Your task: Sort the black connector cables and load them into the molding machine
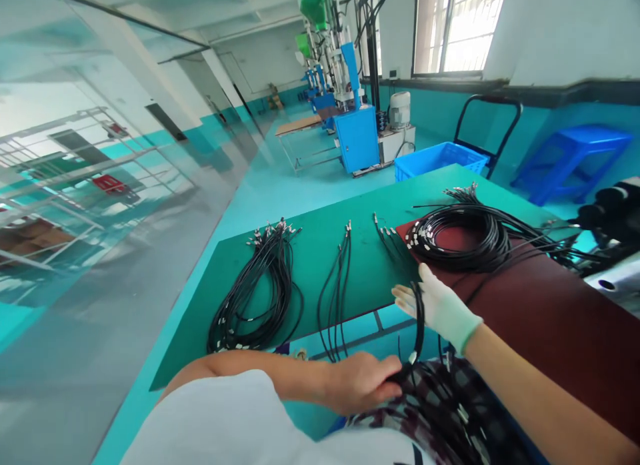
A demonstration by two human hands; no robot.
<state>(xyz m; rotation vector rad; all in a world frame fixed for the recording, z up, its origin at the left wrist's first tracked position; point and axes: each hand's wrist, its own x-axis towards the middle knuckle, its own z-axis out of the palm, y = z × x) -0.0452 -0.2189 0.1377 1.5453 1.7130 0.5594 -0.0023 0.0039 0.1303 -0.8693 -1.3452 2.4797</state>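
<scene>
The person's bare left hand (363,383) is gripping the near end of a thin black cable with a small white tag (418,325), fingers curled shut over it just above the lap. The white-gloved right hand (440,308) is lying at the far part of the same cable, fingers loosely spread and slightly bent, the cable passing under or between them; whether it is pinching cannot be told. The cable's long axis is running away from the body, from the left hand up to the right hand, at the near edge of the green table mat (310,265). The right hand is nearer to the large coil of black cables with metal connectors (465,235), which is resting on the dark red board (550,311) just beyond its fingertips. Two laid-out bundles are lying well to the left: a thick looped bundle (260,285) and a slim bundle (337,285), both lengthwise away from the person.
</scene>
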